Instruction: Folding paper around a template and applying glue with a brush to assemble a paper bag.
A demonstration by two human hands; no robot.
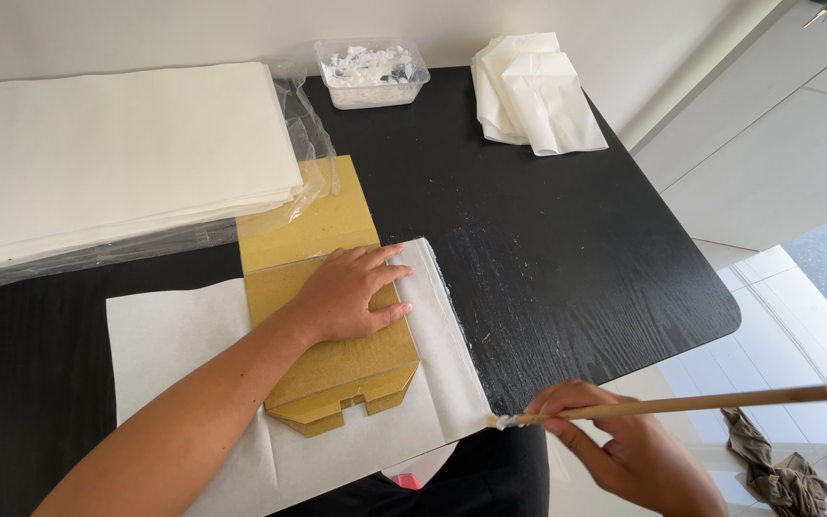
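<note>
Gold card template (332, 354), flat on a white paper sheet (174, 335) near the front edge of the black table (567, 258). Long axis running from the near edge away toward the far side, tilted slightly left at the top; notched, tab-shaped end pointing back toward the person, far end tucked under a clear plastic wrapper (308, 144). Pressed down by the left hand (351, 292), palm flat, fingers spread and extended to the right, gripping nothing. Right edge of the sheet wet with a whitish smear, more streaks on the bare table just beside it.

Right hand (624, 450) off the near right corner, fingers closed around a thin wooden stick (672, 405), lying nearly level, its white-coated tip touching the lower right corner of the sheet.

Farther out: thick stack of white paper (117, 153) at far left, partly inside the clear wrapper. Rectangular clear tub of white paste (372, 72) at the far edge, centre. Folded white sheets (533, 91) to its right. Crumpled brownish cloth (777, 469) on the tiled floor, lower right.
</note>
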